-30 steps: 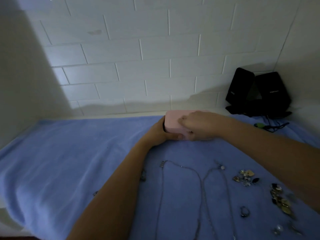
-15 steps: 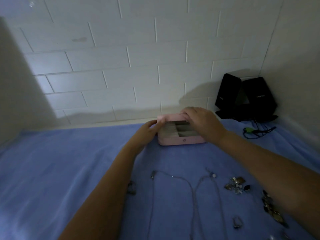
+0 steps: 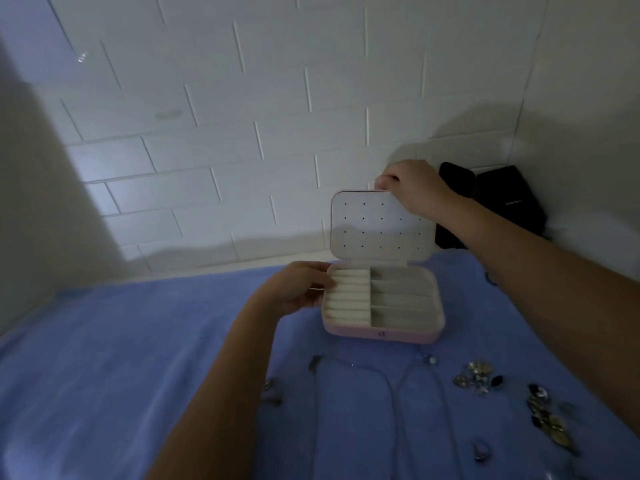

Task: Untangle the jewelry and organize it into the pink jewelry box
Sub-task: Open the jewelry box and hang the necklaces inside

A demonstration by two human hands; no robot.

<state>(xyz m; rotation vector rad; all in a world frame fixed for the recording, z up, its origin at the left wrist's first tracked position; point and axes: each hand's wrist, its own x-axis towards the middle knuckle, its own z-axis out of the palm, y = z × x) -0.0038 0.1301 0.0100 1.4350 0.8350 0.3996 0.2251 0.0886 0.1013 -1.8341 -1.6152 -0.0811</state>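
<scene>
Now the pink jewelry box (image 3: 381, 336) sits open on the blue cloth (image 3: 121, 358), near the tiled wall (image 3: 207, 133), with its lid (image 3: 377, 230) standing upright. The right hand (image 3: 412, 187) pinches the lid's top right corner, fingers curled over the edge. The left hand (image 3: 298, 287) holds the base at its left side, thumb and fingers bent around the rim. Inside the lid is a pale panel dotted with rows of small holes. The base has a column of padded ring rolls (image 3: 348, 299) on the left and long slots (image 3: 401, 299) stacked on the right; only pale lining shows in them. In front of the box, apart from it, lie thin chain necklaces (image 3: 396, 393), clusters of small metallic pieces (image 3: 478, 375) to their right, and a ring (image 3: 481, 452). Black speakers (image 3: 509, 202) stand behind the right arm.
</scene>
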